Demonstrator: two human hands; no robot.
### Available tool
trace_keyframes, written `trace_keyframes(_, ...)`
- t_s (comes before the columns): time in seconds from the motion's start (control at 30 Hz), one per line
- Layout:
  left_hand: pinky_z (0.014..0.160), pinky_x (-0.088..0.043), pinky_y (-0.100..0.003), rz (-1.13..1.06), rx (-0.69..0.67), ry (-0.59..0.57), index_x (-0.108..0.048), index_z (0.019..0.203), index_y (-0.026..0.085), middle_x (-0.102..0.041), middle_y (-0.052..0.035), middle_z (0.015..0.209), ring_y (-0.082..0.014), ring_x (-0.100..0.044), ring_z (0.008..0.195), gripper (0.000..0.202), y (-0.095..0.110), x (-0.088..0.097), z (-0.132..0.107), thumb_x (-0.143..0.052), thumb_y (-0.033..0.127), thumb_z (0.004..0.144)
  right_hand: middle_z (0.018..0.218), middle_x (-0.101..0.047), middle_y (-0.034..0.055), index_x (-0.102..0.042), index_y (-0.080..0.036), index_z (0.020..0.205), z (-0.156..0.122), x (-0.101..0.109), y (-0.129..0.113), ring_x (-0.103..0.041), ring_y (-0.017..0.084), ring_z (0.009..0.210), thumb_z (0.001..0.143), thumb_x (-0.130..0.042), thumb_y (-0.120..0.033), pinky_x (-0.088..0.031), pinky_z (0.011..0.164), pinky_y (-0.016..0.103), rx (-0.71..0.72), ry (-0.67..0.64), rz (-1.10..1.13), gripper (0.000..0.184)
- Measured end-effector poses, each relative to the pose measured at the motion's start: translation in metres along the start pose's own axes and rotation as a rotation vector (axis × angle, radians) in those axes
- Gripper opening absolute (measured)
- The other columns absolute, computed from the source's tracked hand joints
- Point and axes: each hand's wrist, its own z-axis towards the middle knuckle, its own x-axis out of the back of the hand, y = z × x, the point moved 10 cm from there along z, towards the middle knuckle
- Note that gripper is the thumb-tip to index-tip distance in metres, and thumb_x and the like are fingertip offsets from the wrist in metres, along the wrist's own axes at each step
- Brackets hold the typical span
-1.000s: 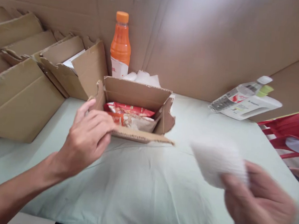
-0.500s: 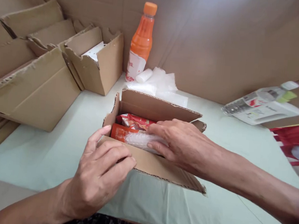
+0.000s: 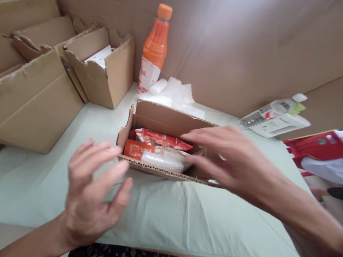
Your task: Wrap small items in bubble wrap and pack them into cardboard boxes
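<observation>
In front of me on the table sits an open cardboard box. Inside lie a red snack packet and, nearer me, an orange packet with a piece of bubble wrap against it. My left hand is off the box's left front corner, its fingers spread and holding nothing. Over the right end of the box is my right hand, slightly blurred, with thumb and fingers apart above the packets. Whether it touches the box's right edge is hidden.
Several cardboard boxes stand at the left. Behind the open box are an orange drink bottle and white wrapping sheets. A clear bottle and a white bottle lie at the right. Someone with a red phone is beyond the table's right edge.
My left hand has come off the box's front flap, which now stands up. My right hand has lifted from the bubble wrap and shifted right, opening. The whole view has turned slightly right.
</observation>
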Motion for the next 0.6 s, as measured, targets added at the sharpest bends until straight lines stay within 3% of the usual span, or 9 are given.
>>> trace_keyframes(0.07, 0.12, -0.043, -0.054, -0.102, 0.239, -0.022, -0.054, 0.14, 0.031, -0.057, -0.008, 0.144, -0.0299, -0.055, 0.137, 0.055, -0.042, -0.002, -0.017, -0.07, 0.02, 0.088, 0.104, -0.077, 0.0042, -0.074, -0.03, 0.111, -0.053, 0.039, 0.045, -0.071, 0.026, 0.1, 0.096, -0.061, -0.045, -0.052, 0.094, 0.043, -0.307, 0.317, 0.0, 0.024)
trace_keyframes(0.1, 0.117, -0.047, -0.052, -0.185, 0.382, -0.076, -0.052, 0.143, 0.032, -0.056, -0.0079, 0.147, -0.0301, -0.057, 0.135, 0.055, -0.064, -0.01, -0.029, -0.068, 0.026, 0.091, 0.102, -0.077, 0.0035, -0.073, -0.032, 0.107, -0.085, 0.044, 0.065, -0.071, 0.026, 0.098, 0.097, -0.062, -0.044, -0.053, 0.095, 0.043, -0.467, 0.419, 0.012, 0.02)
trace_keyframes(0.17, 0.109, -0.056, -0.049, -0.355, 0.657, -0.195, -0.049, 0.146, 0.032, -0.056, -0.0079, 0.149, -0.0303, -0.063, 0.128, 0.057, -0.102, -0.032, -0.06, -0.067, 0.039, 0.092, 0.099, -0.078, 0.0035, -0.071, -0.03, 0.106, -0.132, 0.013, 0.082, -0.072, 0.025, 0.086, 0.094, -0.064, -0.044, -0.058, 0.085, 0.041, -0.599, 0.445, 0.192, 0.019)
trace_keyframes(0.2, 0.105, -0.059, -0.048, -0.421, 0.765, -0.237, -0.05, 0.145, 0.032, -0.057, -0.0079, 0.148, -0.0306, -0.066, 0.124, 0.058, -0.115, -0.041, -0.074, -0.068, 0.045, 0.091, 0.108, -0.077, 0.0056, -0.068, -0.029, 0.117, -0.142, -0.022, 0.082, -0.072, 0.025, 0.086, 0.093, -0.065, -0.044, -0.06, 0.081, 0.041, -0.611, 0.331, 0.317, 0.029)
trace_keyframes(0.27, 0.102, -0.061, -0.047, -0.504, 0.898, -0.279, -0.054, 0.14, 0.031, -0.058, -0.0073, 0.146, -0.0318, -0.066, 0.123, 0.061, -0.131, -0.054, -0.093, -0.073, 0.051, 0.086, 0.129, -0.071, 0.0121, -0.061, -0.023, 0.131, -0.147, -0.085, 0.069, -0.071, 0.029, 0.105, 0.087, -0.069, -0.046, -0.061, 0.086, 0.043, -0.595, 0.193, 0.488, 0.05)
trace_keyframes(0.33, 0.108, -0.057, -0.048, -0.529, 0.926, -0.3, -0.058, 0.136, 0.032, -0.06, -0.0059, 0.144, -0.0333, -0.061, 0.13, 0.059, -0.134, -0.062, -0.098, -0.075, 0.051, 0.084, 0.133, -0.067, 0.0142, -0.058, -0.021, 0.134, -0.134, -0.126, 0.057, -0.067, 0.03, 0.112, 0.089, -0.066, -0.044, -0.059, 0.09, 0.043, -0.579, 0.176, 0.547, 0.051)
trace_keyframes(0.4, 0.115, -0.051, -0.051, -0.525, 0.901, -0.272, -0.059, 0.136, 0.034, -0.06, -0.0049, 0.143, -0.0343, -0.054, 0.138, 0.057, -0.127, -0.063, -0.093, -0.076, 0.049, 0.084, 0.131, -0.066, 0.0151, -0.057, -0.019, 0.133, -0.109, -0.141, 0.053, -0.065, 0.029, 0.113, 0.092, -0.061, -0.042, -0.058, 0.091, 0.043, -0.536, 0.198, 0.573, 0.047)
trace_keyframes(0.5, 0.117, -0.047, -0.054, -0.526, 0.845, -0.194, -0.058, 0.138, 0.033, -0.061, -0.0054, 0.141, -0.0345, -0.052, 0.139, 0.06, -0.102, -0.07, -0.081, -0.078, 0.043, 0.082, 0.124, -0.067, 0.0149, -0.06, -0.018, 0.126, -0.094, -0.133, 0.064, -0.065, 0.027, 0.108, 0.091, -0.061, -0.041, -0.058, 0.085, 0.04, -0.525, 0.231, 0.623, 0.042)
trace_keyframes(0.6, 0.111, -0.053, -0.052, -0.596, 0.773, -0.304, -0.056, 0.139, 0.026, -0.063, -0.0091, 0.137, -0.0324, -0.059, 0.132, 0.059, -0.061, -0.109, -0.071, -0.074, 0.042, 0.084, 0.113, -0.07, 0.0132, -0.063, -0.018, 0.114, -0.136, -0.116, 0.098, -0.066, 0.024, 0.094, 0.089, -0.061, -0.043, -0.057, 0.076, 0.037, -0.678, 0.304, 0.609, 0.035)
